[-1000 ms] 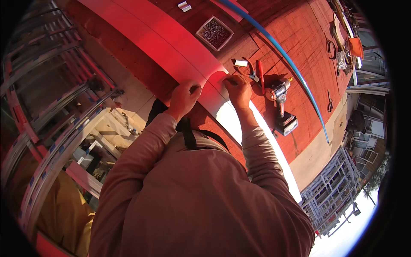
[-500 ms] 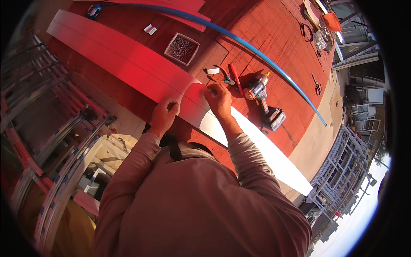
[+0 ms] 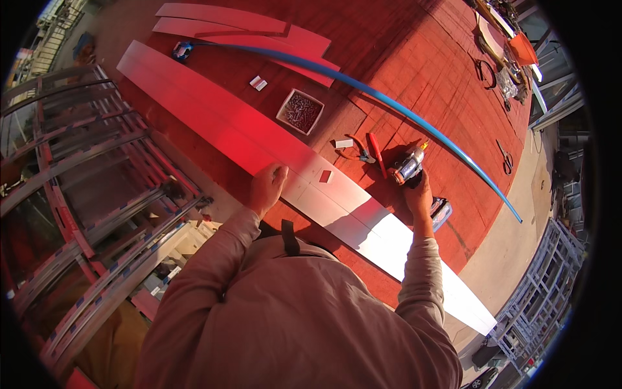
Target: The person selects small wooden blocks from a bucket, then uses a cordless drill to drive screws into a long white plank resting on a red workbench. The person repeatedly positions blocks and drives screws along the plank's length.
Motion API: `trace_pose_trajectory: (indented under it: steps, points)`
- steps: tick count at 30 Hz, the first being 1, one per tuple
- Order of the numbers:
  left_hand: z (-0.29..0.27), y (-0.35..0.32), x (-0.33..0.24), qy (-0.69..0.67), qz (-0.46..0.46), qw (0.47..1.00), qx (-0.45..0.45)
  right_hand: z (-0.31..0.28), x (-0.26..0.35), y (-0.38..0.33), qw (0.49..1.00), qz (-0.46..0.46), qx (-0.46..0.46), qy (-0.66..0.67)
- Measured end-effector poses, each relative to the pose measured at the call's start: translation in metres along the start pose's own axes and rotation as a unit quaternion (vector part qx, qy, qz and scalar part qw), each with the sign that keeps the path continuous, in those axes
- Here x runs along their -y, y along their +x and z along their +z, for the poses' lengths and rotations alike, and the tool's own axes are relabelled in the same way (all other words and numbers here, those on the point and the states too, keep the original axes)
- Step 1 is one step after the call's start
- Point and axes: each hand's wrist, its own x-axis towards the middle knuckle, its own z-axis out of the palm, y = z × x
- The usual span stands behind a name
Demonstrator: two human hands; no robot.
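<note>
Moved: since the earlier frame the right grip (image 3: 420,193) has left the panel (image 3: 210,123) and reached the drill (image 3: 409,167); the left grip (image 3: 267,188) stays by the panel's near edge.
Right grip: fingers curl around the drill's handle, which they largely hide; they appear closed on it.
Left grip: fingers bent inward; whether they pinch anything or touch the panel, I cannot tell.
Drill: lies on the red surface (image 3: 395,78) beyond the panel, its body past the fingers, its battery (image 3: 442,214) on the wrist's right, its yellow tip pointing away.
Drill handling: probably dense, rigid and weighted toward the battery; best taken around the handle, as here.
Panel: runs diagonally across the surface, between the person's body and the drill.
Panel handling: likely light, smooth and bendy over its length; best held by both long edges.
Nearby: pliers (image 3: 367,157) and a red stick-shaped tool (image 3: 376,154) lie left of the drill.
</note>
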Motion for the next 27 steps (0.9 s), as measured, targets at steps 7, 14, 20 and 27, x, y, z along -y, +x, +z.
trace_pose_trajectory:
  steps: [7, 14, 20, 27]
  points:
    - [-0.016, 0.134, -0.052, 0.245, 0.183, 0.949, -0.076, -0.072, 0.041, -0.049, 0.983, 0.019, 0.066, 0.169]
    - [-0.007, 0.208, -0.050, 0.424, 0.184, 0.886, 0.048, -0.098, 0.057, -0.131, 0.943, 0.046, 0.101, 0.313]
    - [0.004, 0.214, -0.049, 0.429, 0.212, 0.877, 0.055, -0.080, 0.095, -0.175, 0.941, -0.001, 0.059, 0.332]
    - [0.009, 0.219, -0.048, 0.416, 0.220, 0.882, 0.037, -0.071, 0.140, -0.174, 0.940, -0.091, 0.089, 0.316]
